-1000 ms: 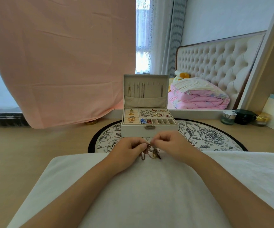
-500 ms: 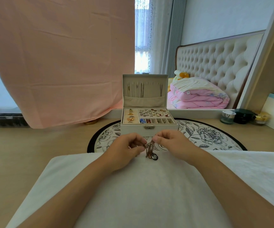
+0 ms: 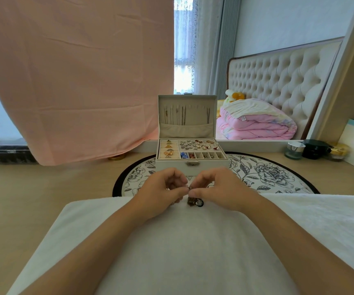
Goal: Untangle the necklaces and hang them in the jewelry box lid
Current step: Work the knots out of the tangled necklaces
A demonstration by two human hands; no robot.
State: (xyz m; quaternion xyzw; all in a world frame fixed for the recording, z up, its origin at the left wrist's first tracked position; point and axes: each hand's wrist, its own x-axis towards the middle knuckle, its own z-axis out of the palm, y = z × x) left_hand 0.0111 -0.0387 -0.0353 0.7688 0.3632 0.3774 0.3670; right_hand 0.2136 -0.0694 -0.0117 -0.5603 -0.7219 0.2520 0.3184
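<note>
Head view, looking forward and down. The left hand and the right hand meet at the centre of the view, fingers curled. Each pinches the top of a small knot of tangled necklaces between thumb and forefinger. The knot hangs just below the fingertips at the far edge of a white towel; whether it touches the towel cannot be told. A dark ring sits at 4 o'clock on the knot.

At 12 o'clock from the hands stands the jewelry box, open, on a round flowered mat. Its lid is upright at the back. Several thin chains hang inside the lid, above a cloth pocket. The tray below holds rings at 9 o'clock and small loose pieces at 3 o'clock.

The mat and towel lie on a pale wooden table. A pink cloth hangs at 10 o'clock. Small jars stand at 2 o'clock on the table, with a folded pink quilt beyond them.
</note>
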